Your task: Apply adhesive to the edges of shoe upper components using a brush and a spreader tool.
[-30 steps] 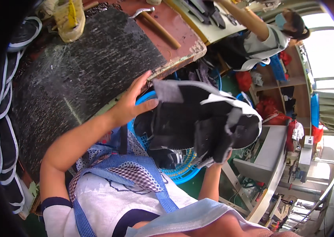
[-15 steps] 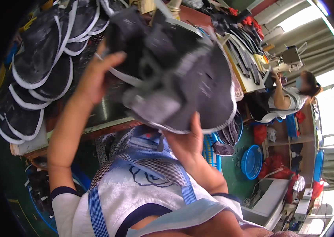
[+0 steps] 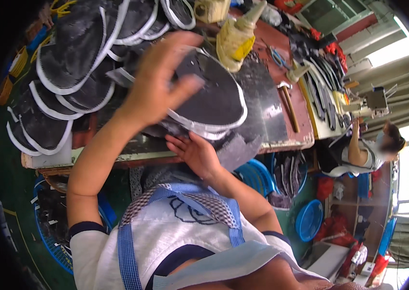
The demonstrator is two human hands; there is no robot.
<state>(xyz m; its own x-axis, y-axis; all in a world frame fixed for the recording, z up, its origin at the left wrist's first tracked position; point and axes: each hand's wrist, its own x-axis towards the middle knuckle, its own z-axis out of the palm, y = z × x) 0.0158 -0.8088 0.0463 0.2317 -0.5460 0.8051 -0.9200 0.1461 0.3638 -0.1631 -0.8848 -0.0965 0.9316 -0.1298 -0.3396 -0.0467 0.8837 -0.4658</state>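
Observation:
A black, rounded flat piece with white stitched edging (image 3: 216, 89), much like a shoe upper, lies on the table. Over its left part is my left hand (image 3: 158, 82), smeared by motion, with thumb and fingers apart and nothing visibly in them. Whether it touches the piece I cannot tell. My right hand (image 3: 197, 152) is at the table's front edge, just below the white border, palm up with fingers loosely spread. Beside it a dark grey limp scrap (image 3: 239, 149) hangs partly over the edge. To the left, similar white-edged black pieces (image 3: 74, 53) overlap in a pile.
A pale glue bottle (image 3: 231, 46) stands behind the piece. Right of it lie blue-handled scissors (image 3: 278, 57) and a hammer (image 3: 289, 108). Blue baskets (image 3: 255, 176) stand below the front edge. A co-worker (image 3: 366, 147) sits at a sewing machine at the far right.
The black pieces that both hands held up now lie on the table. My left hand has let go and moved right over them; my right hand has come down to the table edge, fingers opened.

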